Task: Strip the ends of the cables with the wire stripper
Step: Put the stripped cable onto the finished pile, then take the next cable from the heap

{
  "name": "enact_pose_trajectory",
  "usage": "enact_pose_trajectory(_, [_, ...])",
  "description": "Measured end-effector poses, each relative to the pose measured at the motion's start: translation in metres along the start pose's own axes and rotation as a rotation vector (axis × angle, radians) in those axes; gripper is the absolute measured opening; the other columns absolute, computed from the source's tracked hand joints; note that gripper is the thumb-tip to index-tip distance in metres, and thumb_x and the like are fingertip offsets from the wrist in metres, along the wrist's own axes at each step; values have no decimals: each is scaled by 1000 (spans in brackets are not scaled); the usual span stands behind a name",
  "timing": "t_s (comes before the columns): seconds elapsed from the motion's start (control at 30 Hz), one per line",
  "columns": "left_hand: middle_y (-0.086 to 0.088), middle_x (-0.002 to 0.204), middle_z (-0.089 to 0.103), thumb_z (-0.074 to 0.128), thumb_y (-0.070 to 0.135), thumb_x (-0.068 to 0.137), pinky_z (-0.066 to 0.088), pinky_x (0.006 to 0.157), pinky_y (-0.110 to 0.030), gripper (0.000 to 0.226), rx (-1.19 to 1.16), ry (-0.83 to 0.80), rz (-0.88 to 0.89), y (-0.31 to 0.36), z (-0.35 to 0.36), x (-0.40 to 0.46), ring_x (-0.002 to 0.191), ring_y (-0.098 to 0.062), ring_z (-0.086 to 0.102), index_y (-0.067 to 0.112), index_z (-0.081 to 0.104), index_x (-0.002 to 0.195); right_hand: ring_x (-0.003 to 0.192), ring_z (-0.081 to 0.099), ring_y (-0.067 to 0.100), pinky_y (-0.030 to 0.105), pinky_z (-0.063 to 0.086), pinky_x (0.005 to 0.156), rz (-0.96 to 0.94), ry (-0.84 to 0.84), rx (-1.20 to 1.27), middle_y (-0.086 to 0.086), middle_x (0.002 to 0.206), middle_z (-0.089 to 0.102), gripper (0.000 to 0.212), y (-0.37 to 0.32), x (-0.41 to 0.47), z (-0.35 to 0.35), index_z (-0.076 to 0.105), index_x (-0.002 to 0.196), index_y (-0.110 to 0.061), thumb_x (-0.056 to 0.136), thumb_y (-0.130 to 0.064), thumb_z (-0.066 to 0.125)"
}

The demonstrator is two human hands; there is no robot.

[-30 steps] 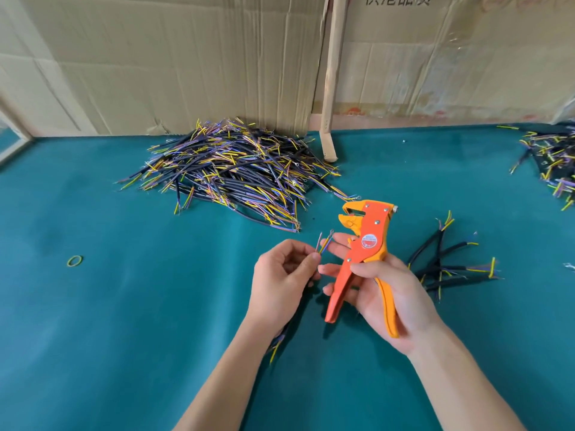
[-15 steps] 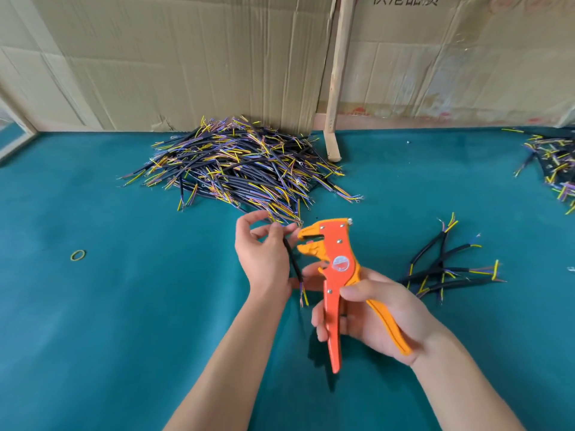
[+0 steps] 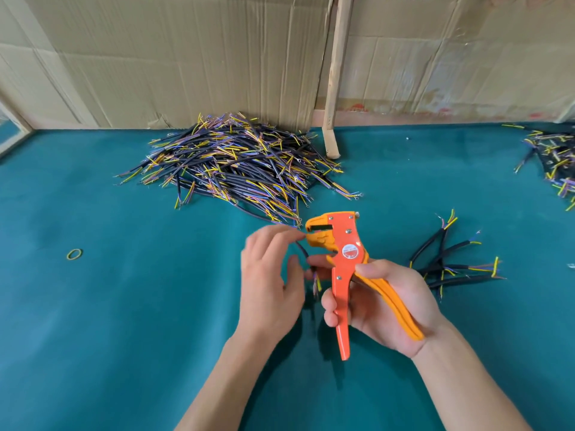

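Observation:
My right hand (image 3: 389, 306) grips the handles of the orange wire stripper (image 3: 345, 253), which stands upright with its jaws pointing left. My left hand (image 3: 270, 275) is blurred. Its fingertips pinch the upper end of a short black cable (image 3: 303, 252) right at the jaws. The cable's lower end, with coloured wires, hangs between my two hands. Whether the cable end sits inside the jaws is hidden by my fingers.
A big pile of cables (image 3: 236, 169) lies behind on the teal table (image 3: 124, 306). A few cables (image 3: 451, 262) lie right of the stripper, and another pile (image 3: 557, 160) at the far right. A rubber band (image 3: 74, 254) is at left. A wooden stick (image 3: 337, 73) leans on the cardboard wall (image 3: 186, 57).
My left hand turned the cable over, wires now down, and brought its other end up to the jaws. The stripper swung its jaws from facing up to facing left.

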State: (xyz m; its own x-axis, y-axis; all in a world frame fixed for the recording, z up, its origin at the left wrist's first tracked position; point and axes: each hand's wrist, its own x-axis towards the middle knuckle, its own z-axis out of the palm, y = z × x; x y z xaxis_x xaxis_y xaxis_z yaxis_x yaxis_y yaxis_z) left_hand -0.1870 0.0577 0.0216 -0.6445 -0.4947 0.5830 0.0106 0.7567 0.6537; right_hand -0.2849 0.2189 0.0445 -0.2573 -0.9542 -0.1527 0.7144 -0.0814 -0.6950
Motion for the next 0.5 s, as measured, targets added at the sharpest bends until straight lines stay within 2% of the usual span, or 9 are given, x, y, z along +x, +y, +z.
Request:
enact_pose_trajectory(0.07, [41, 125, 50, 56, -6, 86, 34, 113, -32, 46, -54, -163, -17, -4, 2, -4, 142, -6, 39, 19, 64, 124, 78, 65, 31, 43, 55, 75, -22, -6, 49, 26, 122, 62, 72, -2, -1, 0, 58, 136, 8, 78, -29, 77])
enact_pose_trajectory(0.1, [45, 126, 48, 56, -4, 89, 31, 115, -29, 45, -63, -200, -23, -6, 2, -4, 146, -2, 33, 21, 63, 125, 78, 65, 30, 43, 55, 75, -32, -18, 73, 26, 123, 61, 72, -2, -2, 0, 57, 137, 8, 79, -29, 76])
enact_pose_trajectory(0.17, [30, 123, 59, 56, 3, 94, 31, 116, -30, 36, -48, -245, 42, -6, 3, -4, 147, -4, 33, 23, 64, 123, 79, 65, 29, 42, 55, 74, -56, -29, 114, 26, 123, 61, 71, -4, -2, 0, 57, 137, 9, 79, -28, 77])
enact_pose_trajectory(0.23, [12, 105, 66, 56, 9, 98, 39, 111, -38, 25, -9, -242, 118, -5, 5, -4, 134, -15, 48, 21, 68, 117, 80, 64, 29, 42, 56, 74, -83, -22, 123, 25, 121, 63, 72, -5, -3, -1, 57, 137, 9, 79, -28, 77])
enact_pose_trajectory(0.27, [8, 97, 65, 57, 13, 99, 45, 103, -40, 22, 32, -202, 134, -5, 5, -4, 120, -22, 54, 19, 71, 115, 81, 64, 28, 42, 56, 74, -94, -12, 122, 25, 122, 63, 73, -6, -3, -2, 56, 138, 8, 79, -29, 78])
enact_pose_trajectory(0.33, [4, 89, 63, 61, 17, 98, 50, 84, -43, 18, 128, -100, 124, -6, 5, -5, 94, -27, 54, 16, 75, 109, 82, 64, 29, 42, 56, 75, -114, 20, 125, 26, 124, 63, 75, -5, -2, -3, 56, 139, 8, 77, -28, 79])
enact_pose_trajectory(0.4, [1, 87, 63, 63, 13, 95, 50, 74, -45, 15, 177, -42, 87, -6, 5, -5, 83, -28, 53, 12, 76, 102, 82, 65, 30, 43, 57, 76, -137, 70, 114, 27, 127, 62, 74, -5, -1, -4, 58, 137, 7, 74, -26, 81])
enact_pose_trajectory(0.5, [-3, 86, 62, 62, 7, 93, 52, 69, -46, 13, 191, -43, 23, -5, 5, -7, 77, -31, 56, 8, 75, 95, 83, 66, 33, 45, 58, 76, -183, 160, 98, 28, 125, 64, 71, -6, 1, -6, 65, 129, 4, 67, -23, 87])
